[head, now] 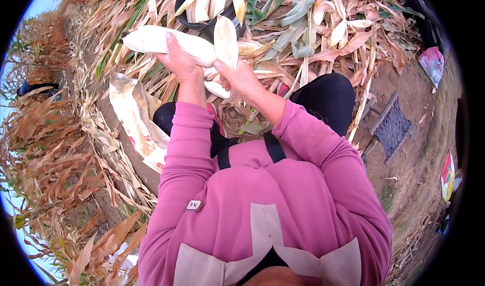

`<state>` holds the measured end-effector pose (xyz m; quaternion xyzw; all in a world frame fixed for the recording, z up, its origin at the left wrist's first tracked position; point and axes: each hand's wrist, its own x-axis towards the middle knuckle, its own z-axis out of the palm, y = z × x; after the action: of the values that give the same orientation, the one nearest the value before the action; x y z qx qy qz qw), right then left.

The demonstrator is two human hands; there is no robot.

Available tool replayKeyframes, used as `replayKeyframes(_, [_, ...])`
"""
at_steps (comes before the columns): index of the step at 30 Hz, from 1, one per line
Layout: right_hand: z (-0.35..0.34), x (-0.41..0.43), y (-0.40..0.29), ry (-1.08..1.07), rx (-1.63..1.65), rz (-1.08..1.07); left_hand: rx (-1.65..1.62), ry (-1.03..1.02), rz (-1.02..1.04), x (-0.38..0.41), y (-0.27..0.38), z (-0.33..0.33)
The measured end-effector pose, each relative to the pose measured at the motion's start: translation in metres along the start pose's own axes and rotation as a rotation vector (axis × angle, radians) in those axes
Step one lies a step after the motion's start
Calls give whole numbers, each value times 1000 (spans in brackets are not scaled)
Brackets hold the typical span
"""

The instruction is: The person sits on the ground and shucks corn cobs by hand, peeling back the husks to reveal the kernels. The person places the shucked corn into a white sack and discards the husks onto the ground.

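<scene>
My left hand [179,58] grips a maize ear [151,40] in pale husk, its dark tip to the left. At the ear's right end, my right hand [239,77] is closed on a broad pale husk leaf [226,40] that stands up from the fingers. Whether this leaf is still joined to the ear I cannot tell. Just beyond both hands stands a black bucket [207,29] with several husked-over ears [199,7] in it. Below my hands, another pale ear or husk [216,89] lies on the ground, partly hidden by my right hand.
Dry leaves and stalks [280,40] cover the ground ahead. A whitish sack [130,112] lies by my left knee. To the right are a folding stool with a woven seat [392,129] and a pink bag [432,64]. Standing maize [45,142] lines the left, with a person [36,87] far off.
</scene>
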<state>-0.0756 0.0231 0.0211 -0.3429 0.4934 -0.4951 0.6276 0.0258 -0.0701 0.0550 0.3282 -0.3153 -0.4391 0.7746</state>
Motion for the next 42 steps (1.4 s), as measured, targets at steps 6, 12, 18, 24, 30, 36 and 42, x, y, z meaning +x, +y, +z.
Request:
replayKeyframes(6, [-22, 10, 1, 56, -319, -338, -136, -32, -289, -1, -19, -10])
replayKeyframes(12, [-41, 6, -1, -29, -502, -322, -112, 16, -451, -4, -35, -20])
replayKeyframes(18, [-41, 14, 12, 50, -528, -428, -111, 107, -516, 2, -41, -20])
replayKeyframes(24, [-58, 19, 25, -69, 60, -25, -161, 109, -712, -6, -57, -29])
replayKeyframes(30, [-49, 2, 15, 114, -502, -397, -156, 91, -769, -12, -61, -24])
replayKeyframes(36, [-47, -3, 5, 122, -595, -275, -178, 20, -726, -8, -74, -33])
replayKeyframes(42, [-43, 24, 24, 125, -138, -440, -123, 99, -657, -21, -59, -14])
